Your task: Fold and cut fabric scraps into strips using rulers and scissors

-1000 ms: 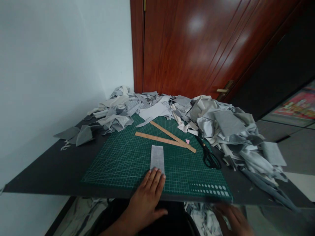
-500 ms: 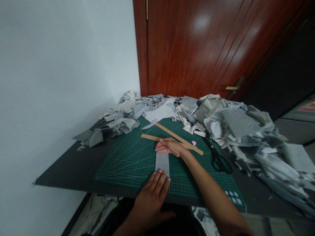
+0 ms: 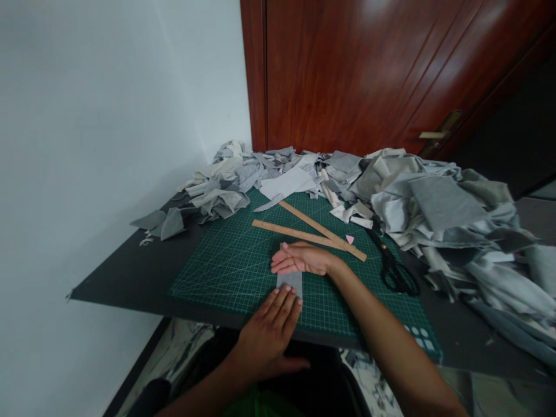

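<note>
A narrow grey strip of fabric [image 3: 290,282] lies flat on the green cutting mat [image 3: 226,278]. My left hand [image 3: 271,324] is open, its fingertips laid flat on the strip's near end. Across the strip's far part rests the side of my right hand [image 3: 302,259], fingers stretched out to the left and palm turned toward me. A bit of the strip shows beyond that hand; the rest under it is hidden. Just past the right hand, two wooden rulers [image 3: 299,231] cross at their right ends.
Black-handled scissors [image 3: 396,272] lie at the mat's right edge, near a small pink triangle [image 3: 350,239]. A large heap of grey and cream fabric scraps [image 3: 447,202] covers the right side. More scraps [image 3: 226,191] line the back, against the wall and door [image 3: 347,75].
My right hand has come slightly nearer to my left hand along the strip, leaving some strip visible beyond it. The view has shifted a little. My left hand stays on the near end.
</note>
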{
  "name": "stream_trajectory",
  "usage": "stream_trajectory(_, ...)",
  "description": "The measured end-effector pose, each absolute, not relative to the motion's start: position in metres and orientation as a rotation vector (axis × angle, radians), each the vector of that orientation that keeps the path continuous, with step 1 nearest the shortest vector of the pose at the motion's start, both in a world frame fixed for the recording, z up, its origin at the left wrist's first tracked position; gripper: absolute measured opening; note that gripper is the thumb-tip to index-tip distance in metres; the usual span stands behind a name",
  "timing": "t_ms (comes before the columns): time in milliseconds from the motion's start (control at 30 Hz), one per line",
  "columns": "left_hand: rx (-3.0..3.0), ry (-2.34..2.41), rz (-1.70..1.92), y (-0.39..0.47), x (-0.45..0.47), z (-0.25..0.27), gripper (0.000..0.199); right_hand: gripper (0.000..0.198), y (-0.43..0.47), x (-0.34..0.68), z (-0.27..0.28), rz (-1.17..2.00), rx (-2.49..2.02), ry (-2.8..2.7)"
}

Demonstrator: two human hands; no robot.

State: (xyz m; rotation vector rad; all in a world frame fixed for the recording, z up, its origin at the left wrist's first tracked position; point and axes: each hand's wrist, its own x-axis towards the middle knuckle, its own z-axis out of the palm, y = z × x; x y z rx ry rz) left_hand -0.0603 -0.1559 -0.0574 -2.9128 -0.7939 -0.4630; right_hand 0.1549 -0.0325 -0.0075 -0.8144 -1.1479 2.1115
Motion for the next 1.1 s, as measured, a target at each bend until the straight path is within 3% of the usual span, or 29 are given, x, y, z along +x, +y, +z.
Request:
stream_trajectory(233,-2.742,-0.606,-0.644,-0.156,-0.059,-0.069,0.098,0.024,-0.021,0.154,-0.013,2.055,-0.869,-0.953)
stream_trajectory(400,-2.654,-0.335,-0.884,-0.154,-0.065,-0.065,0.060,0.033,-0.030,0.166,-0.004,2.041,-0.675,-1.065)
stream_trajectory(467,-2.691,-0.200,-0.973,-0.153,-0.071,-0.060,0.057,0.040,-0.034,0.171,0.002,2.109,-0.605,-1.159)
stream_trajectory(633,-2.691,-0.676,-1.104,-0.154,-0.074,-0.054,0.080,0.050,-0.039,0.172,0.004,2.305,-0.572,-1.279)
stream_trajectory(800,-2.849,-0.824,-0.766,-0.156,-0.062,-0.050,0.125,0.042,-0.034,0.165,-0.005,2.388,-0.702,-1.295)
stream_trajectory(1100,-2.996,-0.719,-0.465,-0.152,-0.063,-0.049,0.113,0.040,-0.030,0.161,-0.006,2.426,-0.723,-1.187)
